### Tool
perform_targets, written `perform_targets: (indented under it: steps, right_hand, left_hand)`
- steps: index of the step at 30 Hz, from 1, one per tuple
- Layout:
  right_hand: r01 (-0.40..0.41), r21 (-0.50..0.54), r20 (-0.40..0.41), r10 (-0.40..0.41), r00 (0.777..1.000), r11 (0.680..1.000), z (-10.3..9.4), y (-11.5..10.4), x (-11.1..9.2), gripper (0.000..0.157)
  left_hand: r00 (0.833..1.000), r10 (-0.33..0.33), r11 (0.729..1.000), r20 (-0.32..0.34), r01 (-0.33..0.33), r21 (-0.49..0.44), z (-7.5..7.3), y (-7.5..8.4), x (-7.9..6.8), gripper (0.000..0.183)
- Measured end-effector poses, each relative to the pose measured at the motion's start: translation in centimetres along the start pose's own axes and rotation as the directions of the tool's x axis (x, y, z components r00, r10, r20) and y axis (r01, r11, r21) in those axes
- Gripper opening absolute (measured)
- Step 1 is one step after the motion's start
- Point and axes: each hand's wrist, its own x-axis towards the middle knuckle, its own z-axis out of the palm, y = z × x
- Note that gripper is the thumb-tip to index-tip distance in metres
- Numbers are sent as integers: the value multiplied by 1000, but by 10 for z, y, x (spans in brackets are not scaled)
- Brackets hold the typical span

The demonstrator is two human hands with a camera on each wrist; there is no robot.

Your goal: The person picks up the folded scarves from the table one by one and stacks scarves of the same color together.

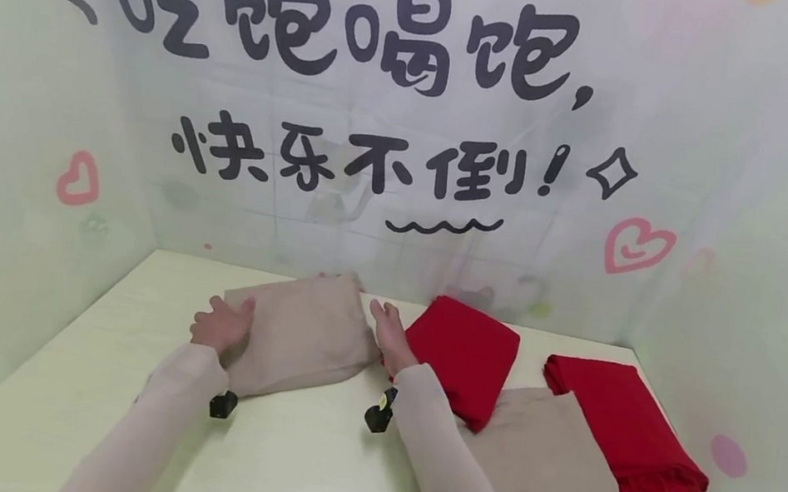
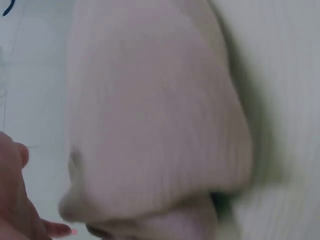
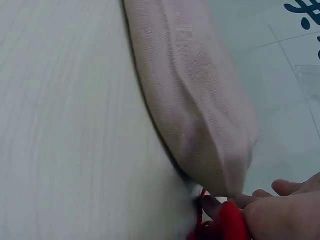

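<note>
A folded beige cloth (image 1: 302, 334) lies at the back left of the table, between the two hands. Beside its left edge is the left hand (image 1: 222, 325), fingers loosely bent; the left wrist view has this hand (image 2: 17, 192) just off the cloth's corner, gripping nothing visible. At the cloth's right edge the right hand (image 1: 392, 338) has its fingers extended. In the right wrist view, the right fingers (image 3: 245, 200) touch the end of the beige cloth (image 3: 200, 100), with red fabric (image 3: 232, 222) close by. A folded red cloth (image 1: 473, 350) lies just right of that hand.
A second folded beige cloth (image 1: 551, 470) lies at the front right, partly under the first red cloth and behind the right sleeve. Farther right is a folded red scarf (image 1: 629, 426) with fringe. White printed walls (image 1: 364, 242) enclose the pale table (image 1: 287, 466).
</note>
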Motion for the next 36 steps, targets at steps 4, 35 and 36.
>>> perform_targets:
  steps: [4, 35, 36]
  right_hand:
    - [-18, 11, 1, 18, 1000, 1000, 3, 3, -1, 72]
    - [-200, -114, 29, 205, 978, 973, 26, 19, -37, 57]
    - [-195, -108, 34, 200, 979, 975, 27, 19, -39, 56]
  left_hand:
    - [997, -73, 996, 15, 74, -46, 5, 6, -2, 80]
    - [981, 71, 947, 182, -9, -321, 10, -21, -20, 78]
    - [981, 70, 946, 182, -8, -323, 10, -22, -21, 78]
